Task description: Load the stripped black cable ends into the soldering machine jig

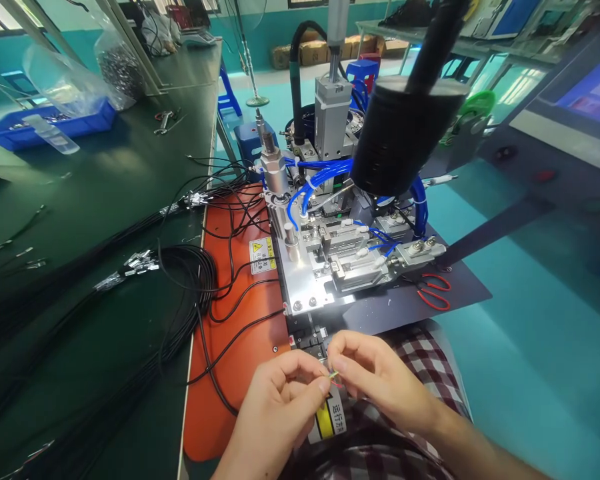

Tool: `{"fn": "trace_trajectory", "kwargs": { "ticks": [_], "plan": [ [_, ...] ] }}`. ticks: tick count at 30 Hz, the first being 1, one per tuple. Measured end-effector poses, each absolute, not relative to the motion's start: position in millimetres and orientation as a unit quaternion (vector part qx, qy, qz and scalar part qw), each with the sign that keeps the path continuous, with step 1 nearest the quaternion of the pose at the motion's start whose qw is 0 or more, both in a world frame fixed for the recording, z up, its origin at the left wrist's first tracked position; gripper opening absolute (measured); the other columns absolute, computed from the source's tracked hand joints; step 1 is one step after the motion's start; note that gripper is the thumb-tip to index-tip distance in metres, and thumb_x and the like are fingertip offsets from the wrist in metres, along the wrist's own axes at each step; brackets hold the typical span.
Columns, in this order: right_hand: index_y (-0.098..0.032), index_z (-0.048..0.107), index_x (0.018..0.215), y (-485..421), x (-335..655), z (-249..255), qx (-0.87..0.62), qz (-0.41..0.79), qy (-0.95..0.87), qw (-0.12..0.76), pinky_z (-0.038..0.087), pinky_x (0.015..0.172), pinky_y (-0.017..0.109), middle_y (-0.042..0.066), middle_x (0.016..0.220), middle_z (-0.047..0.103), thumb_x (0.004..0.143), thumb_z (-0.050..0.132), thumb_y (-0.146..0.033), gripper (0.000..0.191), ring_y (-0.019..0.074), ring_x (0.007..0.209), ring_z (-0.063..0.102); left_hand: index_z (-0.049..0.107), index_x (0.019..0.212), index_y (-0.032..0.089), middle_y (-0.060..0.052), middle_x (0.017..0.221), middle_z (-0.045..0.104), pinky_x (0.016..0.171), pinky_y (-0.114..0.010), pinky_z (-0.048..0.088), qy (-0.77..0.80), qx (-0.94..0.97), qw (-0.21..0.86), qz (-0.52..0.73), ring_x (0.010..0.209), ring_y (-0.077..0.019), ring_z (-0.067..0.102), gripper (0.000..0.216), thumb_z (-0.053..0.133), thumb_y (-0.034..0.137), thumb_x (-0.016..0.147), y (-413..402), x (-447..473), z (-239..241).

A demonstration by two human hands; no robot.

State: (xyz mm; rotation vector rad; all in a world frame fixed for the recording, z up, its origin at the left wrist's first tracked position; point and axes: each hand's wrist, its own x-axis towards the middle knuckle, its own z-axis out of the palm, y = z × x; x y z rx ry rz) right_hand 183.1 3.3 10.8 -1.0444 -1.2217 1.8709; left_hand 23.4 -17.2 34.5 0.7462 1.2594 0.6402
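Observation:
In the head view my left hand [287, 400] pinches some thin coloured wires [335, 376] between thumb and forefinger. Yellow-green and red strands show in the small gap between my hands. My right hand [380, 373] is closed at the other side of the same wires, thumb against forefinger. Both hands are above my lap, just in front of a metal machine [305, 280] with blue air tubes [325, 175]. Below the wires is a label with a yellow band [325, 420], partly covered by my left hand.
An orange base [215, 360] lies left of the machine, crossed by black cables [235, 333]. Bundled cables with metal ends [140, 261] cover the dark green table [105, 193]. Red-handled scissors [435, 293] lie at right. A black cylinder [395, 133] hangs over the machine.

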Motion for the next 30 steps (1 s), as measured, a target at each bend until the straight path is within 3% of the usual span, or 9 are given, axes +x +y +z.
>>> {"fn": "trace_trajectory", "kwargs": {
  "ticks": [14, 30],
  "plan": [
    [-0.017, 0.054, 0.068, -2, 171, 18, -0.471, 0.674, -0.456, 0.34, 0.031, 0.05, 0.023, -0.005, 0.058, 0.043, 0.077, 0.063, -0.039, 0.025, 0.0101, 0.053, 0.037, 0.054, 0.073, 0.017, 0.011, 0.04, 0.035, 0.035, -0.016, 0.018, 0.572, 0.332, 0.676, 0.324, 0.033, -0.0028, 0.025, 0.031, 0.068, 0.045, 0.073, -21, 24, 32],
    [-0.018, 0.053, 0.074, -15, 168, 11, -0.475, 0.676, -0.431, 0.364, 0.035, 0.053, 0.023, -0.006, 0.059, 0.044, 0.083, 0.06, -0.045, 0.03, 0.01, 0.054, 0.039, 0.055, 0.076, 0.017, 0.011, 0.041, 0.041, 0.041, -0.016, 0.018, 0.542, 0.284, 0.702, 0.365, 0.033, -0.0007, 0.025, 0.024, 0.065, 0.038, 0.079, -24, 25, 25]
  ]
}}
